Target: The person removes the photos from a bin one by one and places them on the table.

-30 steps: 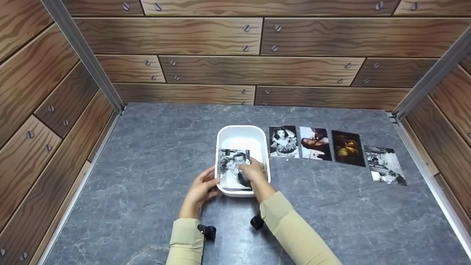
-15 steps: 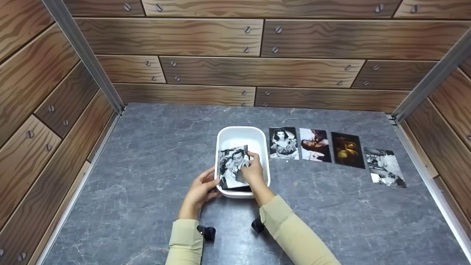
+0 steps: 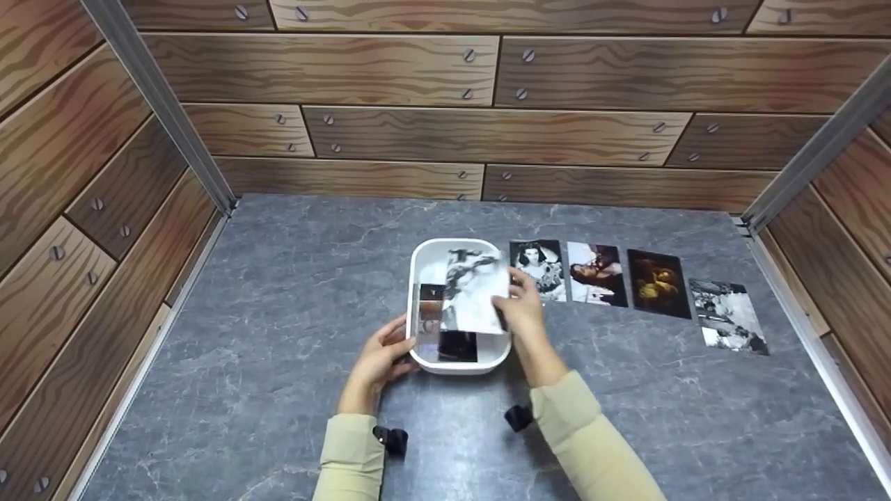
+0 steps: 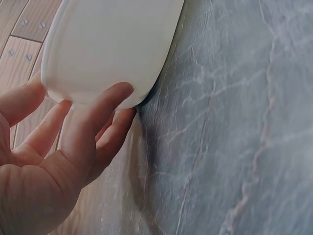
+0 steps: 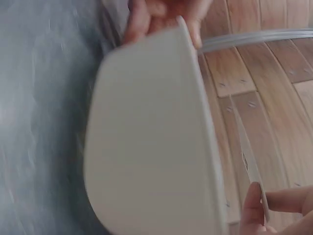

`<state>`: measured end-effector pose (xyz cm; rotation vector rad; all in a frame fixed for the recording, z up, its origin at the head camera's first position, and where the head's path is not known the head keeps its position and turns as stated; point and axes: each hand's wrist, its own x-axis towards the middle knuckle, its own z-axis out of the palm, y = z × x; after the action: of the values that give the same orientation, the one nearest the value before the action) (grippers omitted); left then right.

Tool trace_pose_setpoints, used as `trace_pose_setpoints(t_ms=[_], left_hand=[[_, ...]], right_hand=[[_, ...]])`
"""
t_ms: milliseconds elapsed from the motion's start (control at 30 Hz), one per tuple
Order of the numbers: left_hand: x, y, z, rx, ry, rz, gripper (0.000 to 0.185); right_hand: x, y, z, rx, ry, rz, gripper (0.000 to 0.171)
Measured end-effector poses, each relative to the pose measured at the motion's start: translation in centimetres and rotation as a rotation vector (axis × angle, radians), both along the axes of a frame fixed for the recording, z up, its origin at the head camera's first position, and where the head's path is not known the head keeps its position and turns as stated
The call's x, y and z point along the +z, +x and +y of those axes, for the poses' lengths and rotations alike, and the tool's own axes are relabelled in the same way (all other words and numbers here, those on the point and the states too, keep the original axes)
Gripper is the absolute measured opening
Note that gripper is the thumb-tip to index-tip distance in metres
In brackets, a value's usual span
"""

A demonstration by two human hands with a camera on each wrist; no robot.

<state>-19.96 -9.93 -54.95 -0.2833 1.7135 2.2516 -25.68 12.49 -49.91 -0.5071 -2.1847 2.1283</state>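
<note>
My right hand [image 3: 523,306] pinches the right edge of a black-and-white photo [image 3: 473,296], which is blurred in the head view. The photo is lifted over the white plastic tub [image 3: 456,243]; edge-on in the right wrist view, the photo [image 5: 247,149] sits between thumb and fingers, apart from the tub's rim. My left hand [image 3: 379,356] holds the tub's near left side, thumb at the rim and fingers bent against the outer wall, as the left wrist view shows. Inside the tub lie more photos, among them a dark photo [image 3: 458,346], partly hidden under the lifted one.
Right of the tub a row of photos lies on the grey marbled table [image 3: 292,299]: a black-and-white portrait [image 3: 536,268], a colour photo [image 3: 597,275], a dark yellowish photo [image 3: 658,282] and another black-and-white photo [image 3: 729,316]. Wood-patterned walls [image 3: 390,132] enclose the table.
My right hand has drawn the black-and-white photo up off the others in the tub and toward the right, uncovering photos beneath. The left hand has stayed at the tub's side.
</note>
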Motion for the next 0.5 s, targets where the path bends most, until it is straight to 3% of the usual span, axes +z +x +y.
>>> trace_pose_setpoints(t_ms=[267, 500], left_hand=[[-0.1, 0.0, 0.2, 0.004, -0.02, -0.008, 0.058], [-0.3, 0.0, 0.1, 0.007, -0.018, -0.005, 0.058]], right_hand=[[0.3, 1.9, 7.0, -0.039, -0.079, 0.02, 0.062], [-1.6, 3.4, 12.2, -0.038, -0.04, -0.036, 0.066]])
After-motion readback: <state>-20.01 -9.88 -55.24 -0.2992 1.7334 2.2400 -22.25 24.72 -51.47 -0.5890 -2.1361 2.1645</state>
